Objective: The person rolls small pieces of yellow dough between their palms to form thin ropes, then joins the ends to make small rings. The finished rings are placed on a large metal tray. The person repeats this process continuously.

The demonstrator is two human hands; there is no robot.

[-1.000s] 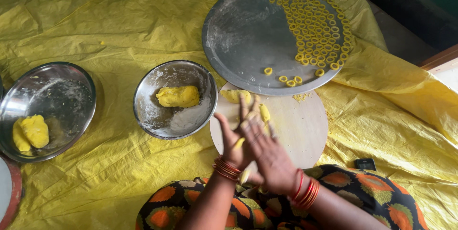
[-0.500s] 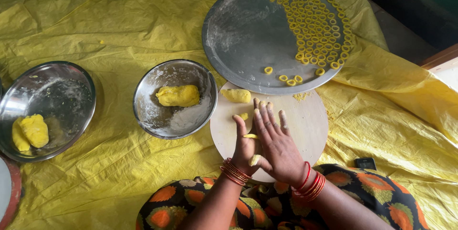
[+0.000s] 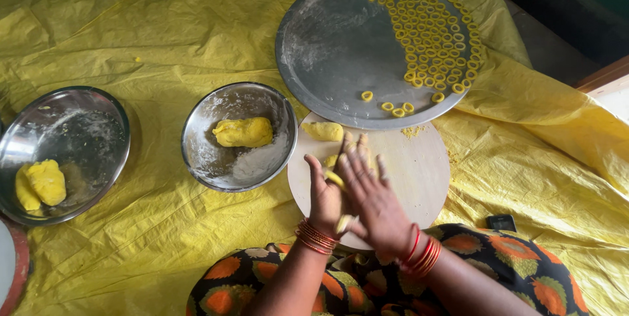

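Palms pressing a strip of yellow dough over the wooden board

Hands are meeting palm to palm above the round pale wooden board [image 3: 419, 172]. The left hand [image 3: 324, 198] is standing on edge with its palm facing right and its fingers angled up and away from the body, and red-orange bangles are circling its wrist. The right hand [image 3: 373, 201] is lying flat against it, fingers spread and extended, with red bangles at the wrist. Neither hand is curling into a fist; both are staying flat, sandwiching a thin strip of yellow dough [image 3: 334, 178] whose ends are peeking out above and below the palms. Both forearms are rising from the lap, which is covered in dark cloth with orange shapes.

A small yellow dough lump [image 3: 322, 131] is lying on the board's far edge, just beside the large round steel tray [image 3: 327, 47] that is holding rows of small yellow dough rings [image 3: 429, 34]. To the left, a floured steel bowl [image 3: 203, 152] is holding a yellow dough log [image 3: 244, 132].
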